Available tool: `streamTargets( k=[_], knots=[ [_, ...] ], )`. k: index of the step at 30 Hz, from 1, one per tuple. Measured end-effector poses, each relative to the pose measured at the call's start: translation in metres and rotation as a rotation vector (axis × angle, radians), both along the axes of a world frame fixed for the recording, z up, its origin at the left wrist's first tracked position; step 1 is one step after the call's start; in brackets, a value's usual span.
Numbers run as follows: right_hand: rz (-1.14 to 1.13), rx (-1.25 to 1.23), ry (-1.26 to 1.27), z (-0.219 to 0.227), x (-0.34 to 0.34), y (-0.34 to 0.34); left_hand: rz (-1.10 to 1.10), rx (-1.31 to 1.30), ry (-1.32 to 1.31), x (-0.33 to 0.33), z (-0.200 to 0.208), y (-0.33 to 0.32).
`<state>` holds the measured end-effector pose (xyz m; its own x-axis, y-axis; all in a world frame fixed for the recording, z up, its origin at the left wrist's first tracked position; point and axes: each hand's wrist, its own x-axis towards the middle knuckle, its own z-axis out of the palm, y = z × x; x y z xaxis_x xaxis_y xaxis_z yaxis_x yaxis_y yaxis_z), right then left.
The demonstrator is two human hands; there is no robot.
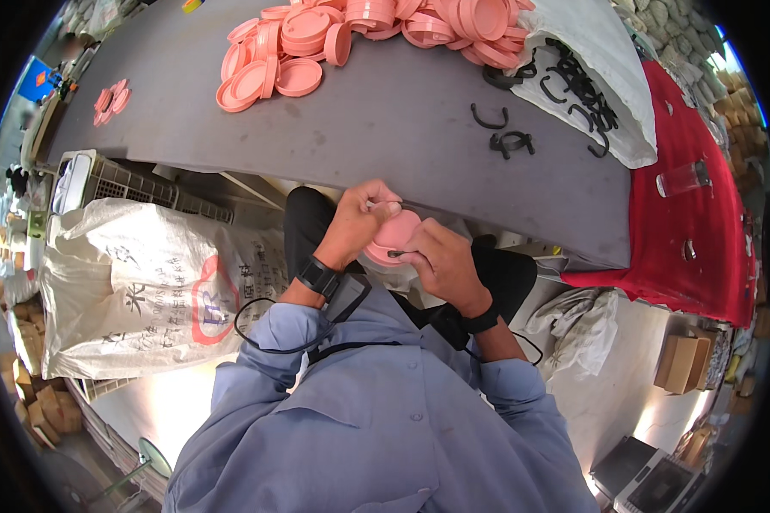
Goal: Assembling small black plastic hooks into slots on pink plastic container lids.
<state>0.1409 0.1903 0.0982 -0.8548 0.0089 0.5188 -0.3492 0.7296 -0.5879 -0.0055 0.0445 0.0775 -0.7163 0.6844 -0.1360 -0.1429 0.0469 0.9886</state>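
At frame center, your left hand [365,220] pinches a round pink plastic lid [397,229], likely light, stiff and best rim-held, your right hand [443,263] a slim black piece [394,254].

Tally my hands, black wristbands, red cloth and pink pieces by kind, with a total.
Bare left hand and bare right hand: 2
Black wristbands: 2
Red draped cloth: 1
Pink round plastic pieces: at least 10
Total: at least 15

Left hand [362,218], right hand [445,261] hold pink disc [397,229], seemingly with black strip [394,254]; pink lids [299,77] piled on grey table [334,137].
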Motion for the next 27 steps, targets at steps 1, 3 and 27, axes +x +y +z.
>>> streamTargets(
  k=[1, 3, 27],
  knots=[
    [-0.015, -0.028, -0.015, -0.002, 0.001, -0.003, 0.007, -0.045, 0.082, 0.0, -0.003, -0.002],
    [-0.028, 0.006, -0.032, 0.0, 0.003, -0.007, 0.023, -0.069, 0.109, 0.003, -0.008, -0.003],
    [-0.091, -0.169, -0.403, -0.093, 0.025, -0.037, -0.081, 0.122, -0.63, 0.039, -0.112, -0.039]
  ],
)
